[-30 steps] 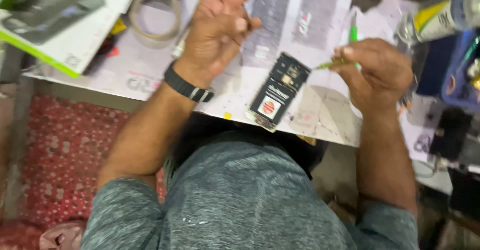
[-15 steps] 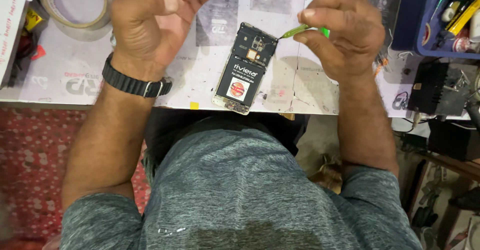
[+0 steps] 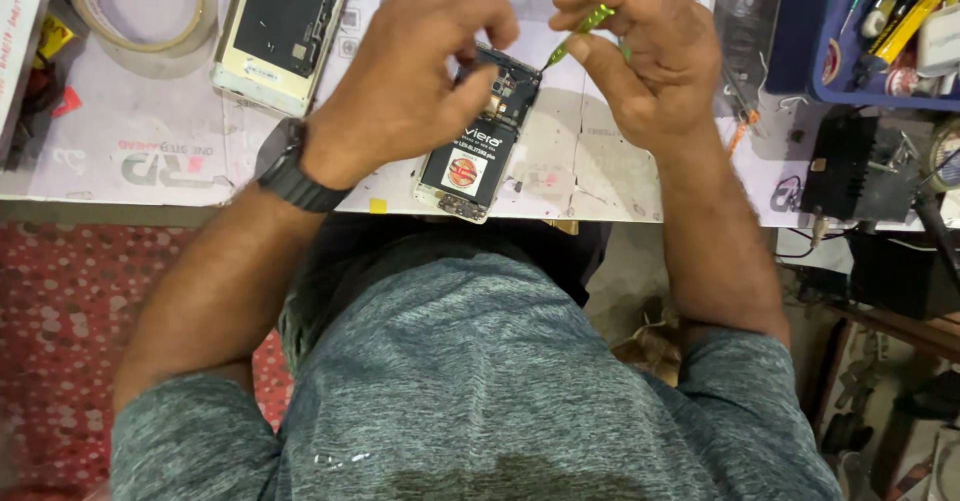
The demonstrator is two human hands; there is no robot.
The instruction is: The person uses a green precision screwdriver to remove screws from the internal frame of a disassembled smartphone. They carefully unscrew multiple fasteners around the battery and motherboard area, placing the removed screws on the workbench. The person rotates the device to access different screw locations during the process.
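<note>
Blue tray holds tools; hands work opened phone.

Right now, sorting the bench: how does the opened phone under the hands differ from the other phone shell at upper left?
The opened phone shows a black battery with a label; the phone shell shows a dark panel in a pale frame. The left hand touches the first, and the right hand brings a green tool to it; the shell lies untouched. Both rest open-side up.

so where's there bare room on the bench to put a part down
Free: the white mat between the tape roll, the back cover and the left hand; also between the opened phone and right hand. Crowded: the blue tray and black box.
</note>
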